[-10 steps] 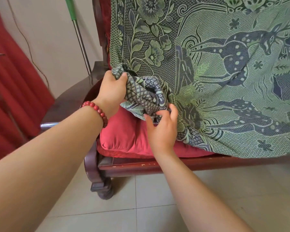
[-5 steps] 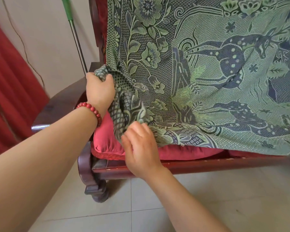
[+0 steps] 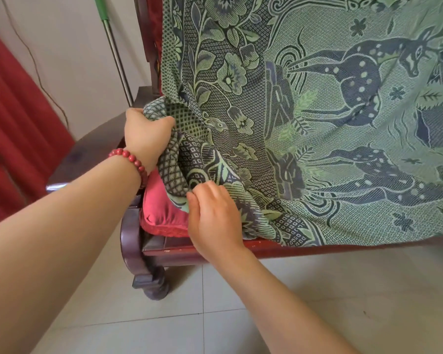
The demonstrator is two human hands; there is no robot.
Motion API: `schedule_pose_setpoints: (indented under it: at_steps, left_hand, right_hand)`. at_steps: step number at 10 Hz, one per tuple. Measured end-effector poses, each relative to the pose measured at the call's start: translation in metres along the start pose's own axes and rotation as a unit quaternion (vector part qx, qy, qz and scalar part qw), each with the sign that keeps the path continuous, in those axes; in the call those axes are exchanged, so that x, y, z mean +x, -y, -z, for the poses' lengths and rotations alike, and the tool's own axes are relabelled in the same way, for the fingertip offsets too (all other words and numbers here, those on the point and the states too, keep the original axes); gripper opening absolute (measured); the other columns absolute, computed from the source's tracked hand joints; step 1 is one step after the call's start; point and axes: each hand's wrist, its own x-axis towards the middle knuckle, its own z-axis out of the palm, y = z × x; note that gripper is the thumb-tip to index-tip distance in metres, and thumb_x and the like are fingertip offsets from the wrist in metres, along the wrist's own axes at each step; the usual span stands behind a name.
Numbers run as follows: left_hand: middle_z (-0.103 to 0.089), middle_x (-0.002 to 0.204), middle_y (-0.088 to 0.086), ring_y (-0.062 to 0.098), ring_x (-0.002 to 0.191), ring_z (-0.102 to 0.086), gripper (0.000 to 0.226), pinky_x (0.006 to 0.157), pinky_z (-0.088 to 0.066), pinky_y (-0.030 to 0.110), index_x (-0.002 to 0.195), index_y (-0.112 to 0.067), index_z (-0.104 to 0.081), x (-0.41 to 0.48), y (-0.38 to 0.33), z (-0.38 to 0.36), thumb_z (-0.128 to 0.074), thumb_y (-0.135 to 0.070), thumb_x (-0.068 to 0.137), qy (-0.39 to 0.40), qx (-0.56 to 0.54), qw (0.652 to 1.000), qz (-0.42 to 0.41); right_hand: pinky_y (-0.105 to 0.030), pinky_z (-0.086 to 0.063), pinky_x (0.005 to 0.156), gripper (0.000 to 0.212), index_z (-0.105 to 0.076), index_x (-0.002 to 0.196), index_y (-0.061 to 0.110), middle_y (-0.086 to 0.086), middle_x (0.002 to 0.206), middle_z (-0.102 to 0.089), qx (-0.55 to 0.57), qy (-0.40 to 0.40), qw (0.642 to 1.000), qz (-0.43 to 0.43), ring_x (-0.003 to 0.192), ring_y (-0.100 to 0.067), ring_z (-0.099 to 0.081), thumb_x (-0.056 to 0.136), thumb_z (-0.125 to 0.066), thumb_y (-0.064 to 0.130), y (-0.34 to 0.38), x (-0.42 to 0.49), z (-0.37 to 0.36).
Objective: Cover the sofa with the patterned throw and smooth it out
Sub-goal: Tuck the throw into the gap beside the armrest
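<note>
Between left hand (image 3: 146, 135) and right hand (image 3: 215, 218): bunched throw (image 3: 304, 123) corner (both gripping).

The throw (image 3: 304, 118) was a woven cloth, matt, with a textured green and blue jacquard weave, and the seat cushion (image 3: 161, 213) under it was soft red fabric. The sofa frame (image 3: 131, 241) was dark polished wood with a slight gloss. The floor (image 3: 241, 302) was smooth pale tile, the pole (image 3: 118, 60) brushed metal.
</note>
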Motion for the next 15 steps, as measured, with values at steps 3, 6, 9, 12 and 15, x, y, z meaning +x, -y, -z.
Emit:
schedule_pose_setpoints:
  at_steps: [3, 6, 9, 12, 15]
  left_hand:
    - [-0.046, 0.099, -0.007, 0.006, 0.090, -0.051, 0.066, 0.074, -0.047, 0.019, 0.110, -0.016, -0.037, -0.019, -0.009, 0.009, -0.084, -0.029, 0.065, 0.038, 0.051, 0.998, -0.009]
    - [-0.055, 0.092, -0.003, 0.014, 0.088, -0.059, 0.028, 0.072, -0.052, 0.027, 0.105, -0.014, -0.049, -0.020, -0.010, 0.015, -0.061, -0.017, 0.079, 0.078, 0.068, 0.994, 0.024]
    - [-0.065, 0.102, 0.014, 0.034, 0.099, -0.063, 0.036, 0.085, -0.051, 0.041, 0.103, -0.006, -0.064, -0.018, 0.002, 0.023, -0.070, -0.028, 0.075, 0.186, 0.297, 0.937, -0.002]
    - [-0.058, 0.108, 0.008, 0.027, 0.095, -0.054, 0.055, 0.076, -0.044, 0.032, 0.109, -0.004, -0.059, -0.016, 0.006, 0.037, -0.077, -0.038, 0.069, 0.228, 0.421, 0.878, -0.006]
    - [-0.053, 0.124, 0.028, 0.040, 0.112, -0.052, 0.050, 0.085, -0.044, 0.040, 0.131, 0.015, -0.035, -0.016, 0.015, 0.034, -0.047, -0.013, 0.091, 0.158, 0.458, 0.874, -0.027]
  right_hand:
    - [-0.033, -0.031, 0.052, 0.027, -0.054, 0.082, 0.005, -0.009, 0.074, -0.059, -0.026, -0.013, 0.999, -0.033, 0.068, -0.031, -0.054, 0.098, -0.041, 0.023, -0.004, 0.003, 0.008]
    - [-0.036, -0.035, 0.058, 0.022, -0.055, 0.081, 0.003, -0.013, 0.080, -0.059, -0.036, -0.010, 0.999, 0.007, 0.075, -0.034, -0.055, 0.096, -0.045, 0.017, 0.020, -0.001, 0.008]
    - [-0.027, -0.022, 0.047, 0.014, -0.055, 0.081, 0.006, -0.011, 0.061, -0.062, -0.115, 0.026, 0.992, -0.042, 0.054, -0.034, -0.060, 0.091, -0.054, 0.016, 0.024, -0.008, 0.007]
    - [-0.019, -0.008, 0.043, 0.020, -0.055, 0.080, 0.018, 0.001, 0.060, -0.064, -0.121, 0.297, 0.935, 0.149, 0.049, -0.016, -0.062, 0.071, -0.068, 0.030, 0.116, -0.048, -0.011]
    - [-0.036, -0.044, 0.060, 0.030, -0.051, 0.087, 0.008, -0.017, 0.080, -0.062, 0.069, 0.266, 0.960, 0.050, 0.071, -0.036, -0.061, 0.100, -0.038, 0.031, 0.076, -0.047, -0.020]
